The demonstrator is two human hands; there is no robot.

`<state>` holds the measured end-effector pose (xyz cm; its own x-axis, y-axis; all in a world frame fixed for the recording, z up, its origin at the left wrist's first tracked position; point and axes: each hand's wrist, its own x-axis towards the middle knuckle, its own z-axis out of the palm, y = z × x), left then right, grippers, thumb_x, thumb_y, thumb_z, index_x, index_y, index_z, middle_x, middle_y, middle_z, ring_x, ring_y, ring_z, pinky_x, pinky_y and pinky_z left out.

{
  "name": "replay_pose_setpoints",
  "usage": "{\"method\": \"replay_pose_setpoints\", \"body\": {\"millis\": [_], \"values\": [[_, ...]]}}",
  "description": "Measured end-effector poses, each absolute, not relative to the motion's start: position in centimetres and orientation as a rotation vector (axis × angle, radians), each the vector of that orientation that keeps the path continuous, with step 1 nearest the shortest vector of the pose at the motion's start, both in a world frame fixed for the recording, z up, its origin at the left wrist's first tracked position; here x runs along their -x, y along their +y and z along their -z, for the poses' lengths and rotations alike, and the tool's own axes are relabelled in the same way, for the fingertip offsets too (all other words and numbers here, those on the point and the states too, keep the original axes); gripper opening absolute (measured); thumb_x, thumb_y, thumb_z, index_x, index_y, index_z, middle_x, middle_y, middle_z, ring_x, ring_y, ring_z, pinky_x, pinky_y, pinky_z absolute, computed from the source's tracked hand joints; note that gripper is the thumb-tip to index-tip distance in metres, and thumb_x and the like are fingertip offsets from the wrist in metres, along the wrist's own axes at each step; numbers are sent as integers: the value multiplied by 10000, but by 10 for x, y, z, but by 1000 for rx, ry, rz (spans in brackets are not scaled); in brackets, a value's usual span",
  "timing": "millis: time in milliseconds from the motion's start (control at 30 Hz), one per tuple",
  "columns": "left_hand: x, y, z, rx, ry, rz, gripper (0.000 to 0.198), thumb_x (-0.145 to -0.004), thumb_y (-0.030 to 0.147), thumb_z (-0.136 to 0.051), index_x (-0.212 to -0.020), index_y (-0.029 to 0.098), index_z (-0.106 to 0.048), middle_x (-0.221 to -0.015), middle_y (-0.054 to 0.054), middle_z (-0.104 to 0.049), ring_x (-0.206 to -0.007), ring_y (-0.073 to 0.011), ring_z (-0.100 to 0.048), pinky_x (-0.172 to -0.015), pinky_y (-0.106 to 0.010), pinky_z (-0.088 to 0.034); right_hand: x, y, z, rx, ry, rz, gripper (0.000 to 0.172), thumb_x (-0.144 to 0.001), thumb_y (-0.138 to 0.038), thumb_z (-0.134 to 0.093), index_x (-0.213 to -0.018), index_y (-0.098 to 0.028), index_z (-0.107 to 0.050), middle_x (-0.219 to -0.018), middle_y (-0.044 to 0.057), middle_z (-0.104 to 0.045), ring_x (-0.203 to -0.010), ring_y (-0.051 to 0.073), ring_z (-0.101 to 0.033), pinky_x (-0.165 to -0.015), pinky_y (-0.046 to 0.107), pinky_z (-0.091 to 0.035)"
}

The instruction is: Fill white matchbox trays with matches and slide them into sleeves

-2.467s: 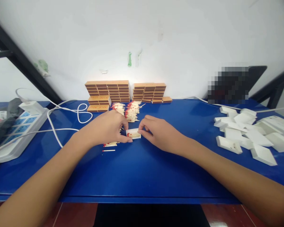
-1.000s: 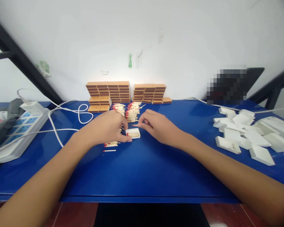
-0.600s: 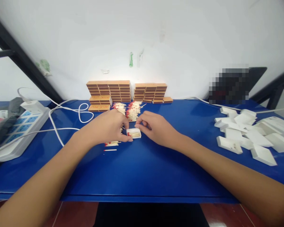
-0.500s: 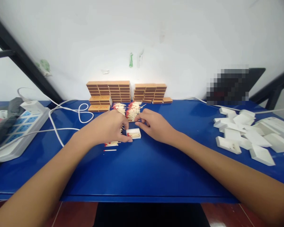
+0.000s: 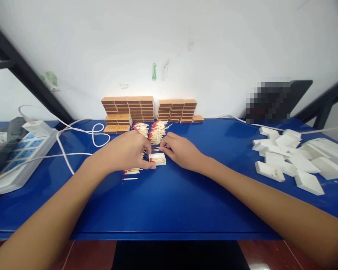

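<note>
My left hand [image 5: 131, 152] has its thumb and fingers closed around the left end of a small white matchbox tray [image 5: 163, 159]. Inside the tray lie several matches with red heads pointing left. Just behind the tray, my right hand [image 5: 178, 150] pinches a few matches [image 5: 156, 149] between thumb and forefinger. Beyond both hands rests a heap of red-tipped matches [image 5: 157, 133], with a second heap [image 5: 141, 129] to its left. More matches [image 5: 133, 171] show below my left hand, partly covered by it, and a single match [image 5: 129, 179] lies nearer to me.
Stacked brown matchboxes [image 5: 129, 108] line the wall, with a smaller stack [image 5: 177, 110] beside them. White trays [image 5: 270, 170] are piled on the right of the blue table [image 5: 169, 210]. A power strip [image 5: 25, 150] and white cables [image 5: 64, 150] occupy the left.
My right hand has moved slightly down from the match heap toward the tray, and matches now show between its fingertips. My left hand stays on the tray. The view has shifted slightly.
</note>
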<state>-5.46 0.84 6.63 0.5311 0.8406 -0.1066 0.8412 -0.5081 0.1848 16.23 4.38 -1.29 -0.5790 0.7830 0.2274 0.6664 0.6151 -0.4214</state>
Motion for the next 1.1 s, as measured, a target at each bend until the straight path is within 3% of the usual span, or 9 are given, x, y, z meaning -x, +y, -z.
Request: {"method": "replay_pose_setpoints", "body": {"millis": [633, 933, 1100], "values": [[54, 7, -68, -2535, 1425, 3, 312, -781, 486, -896, -875, 195, -831, -600, 15, -622, -587, -152, -547, -596, -300, -332, -171, 46, 6, 1257, -2523, -338, 139, -1101, -248, -559, -1073, -164, -666, -1101, 92, -652, -900, 202, -602, -753, 317, -389], [54, 9, -66, -2567, 1423, 9, 321, -792, 483, -894, -913, 190, -843, -647, 9, -658, -599, -146, -558, -602, -301, -335, -168, 16, -13, 1096, -2495, -526, 82, -1033, -138, -608, -1001, -180, -672, -1026, 49, -630, -843, 165, -568, -752, 299, -383], [56, 8, -67, -2541, 1409, -5, 345, -782, 511, -898, -905, 193, -844, -603, 24, -628, -566, -133, -538, -597, -291, -340, -162, 27, -1, 1002, -2371, -555, 90, -1016, -189, -653, -934, -182, -690, -913, 19, -617, -793, 149, -536, -727, 288, -367]]}}
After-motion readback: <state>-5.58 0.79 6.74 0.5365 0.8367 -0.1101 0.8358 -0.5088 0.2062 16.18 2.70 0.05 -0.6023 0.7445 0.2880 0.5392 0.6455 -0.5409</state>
